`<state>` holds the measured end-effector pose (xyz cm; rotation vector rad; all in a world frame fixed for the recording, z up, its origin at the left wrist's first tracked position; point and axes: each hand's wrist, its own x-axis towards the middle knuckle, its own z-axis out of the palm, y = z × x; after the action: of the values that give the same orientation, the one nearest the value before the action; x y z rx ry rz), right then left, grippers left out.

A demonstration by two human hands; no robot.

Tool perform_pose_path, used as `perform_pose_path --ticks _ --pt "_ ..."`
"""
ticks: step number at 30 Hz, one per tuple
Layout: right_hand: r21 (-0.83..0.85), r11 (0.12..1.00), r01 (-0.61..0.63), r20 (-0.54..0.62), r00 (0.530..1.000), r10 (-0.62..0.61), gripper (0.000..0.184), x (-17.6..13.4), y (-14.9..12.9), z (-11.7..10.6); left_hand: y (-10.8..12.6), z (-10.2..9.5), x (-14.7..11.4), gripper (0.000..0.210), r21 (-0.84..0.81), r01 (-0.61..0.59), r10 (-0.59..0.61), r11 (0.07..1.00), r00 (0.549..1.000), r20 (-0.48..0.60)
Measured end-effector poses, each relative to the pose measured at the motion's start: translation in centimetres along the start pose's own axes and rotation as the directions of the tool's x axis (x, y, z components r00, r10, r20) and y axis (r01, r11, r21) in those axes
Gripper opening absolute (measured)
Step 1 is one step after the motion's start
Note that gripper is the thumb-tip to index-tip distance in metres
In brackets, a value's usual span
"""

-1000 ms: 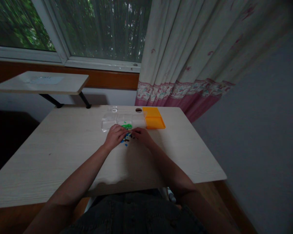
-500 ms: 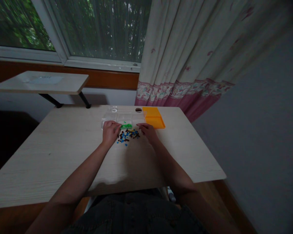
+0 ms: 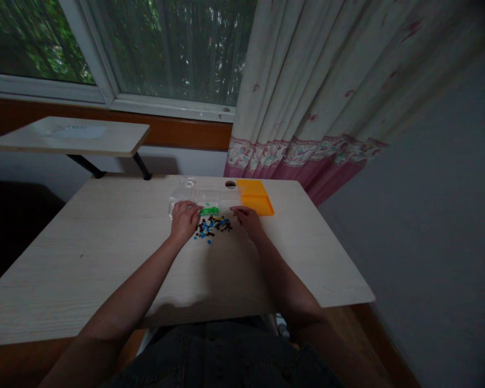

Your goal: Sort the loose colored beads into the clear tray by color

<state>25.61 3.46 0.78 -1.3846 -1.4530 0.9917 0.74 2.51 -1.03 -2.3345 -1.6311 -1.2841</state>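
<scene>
A clear plastic compartment box [image 3: 207, 195] sits toward the back of the table, with small green bricks [image 3: 209, 211] gathered in its front middle section. My left hand [image 3: 185, 221] rests over the box's front left corner, fingers curled and tips beside the green bricks. What those fingers hold, if anything, is too small to make out. At the front right section, my right hand [image 3: 246, 217] has thumb and fingers pinched together; anything between them is hidden. Between both hands, in front of the box, lies a loose pile of small blue, brown and yellow bricks [image 3: 212, 226].
An orange lid or tray [image 3: 255, 196] lies right of the box. Behind it is a round hole [image 3: 230, 184] in the tabletop [image 3: 117, 253]. A raised shelf [image 3: 76, 134] stands at the back left, and a curtain [image 3: 291, 108] hangs behind the table.
The view has shifted slightly. Both hands keep nearly the same places at the box, and the brick pile looks unchanged.
</scene>
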Motion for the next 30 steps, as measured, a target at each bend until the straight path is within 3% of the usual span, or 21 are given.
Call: perform_pose_path --ticks 4,8,13,20,22,30 --pt "-0.226 0.972 0.061 0.060 0.997 -0.049 0.030 0.2 0.3 -0.3 0.2 -1.0 -0.1 0.026 -0.024 -0.047 0.048 0.999 0.997 0.052" --pt "-0.441 0.874 0.205 0.231 0.967 -0.110 0.022 -0.3 0.2 0.0 0.0 -2.5 -0.1 0.029 -0.046 -0.108 0.116 0.993 0.967 0.228" --pt "-0.547 0.724 0.421 0.401 0.891 -0.215 0.031 -1.0 -0.3 0.6 -1.3 -3.3 -0.1 0.027 -0.134 -0.003 0.064 0.991 0.890 0.451" --pt "-0.628 0.620 0.471 0.424 0.875 -0.234 0.025 -1.3 -0.5 0.7 -1.5 -2.7 -0.3 0.026 -0.237 0.119 0.059 0.964 0.775 0.629" --pt "-0.637 0.604 0.479 0.427 0.872 -0.241 0.022 -1.4 -0.7 0.8 -0.8 -2.3 -0.4 0.025 -0.244 0.138 0.049 0.960 0.775 0.631" --pt "-0.725 0.509 0.465 0.414 0.884 -0.217 0.018 -2.2 -1.6 1.4 1.9 -0.7 -0.9 0.021 -0.229 0.085 0.039 0.970 0.871 0.490"
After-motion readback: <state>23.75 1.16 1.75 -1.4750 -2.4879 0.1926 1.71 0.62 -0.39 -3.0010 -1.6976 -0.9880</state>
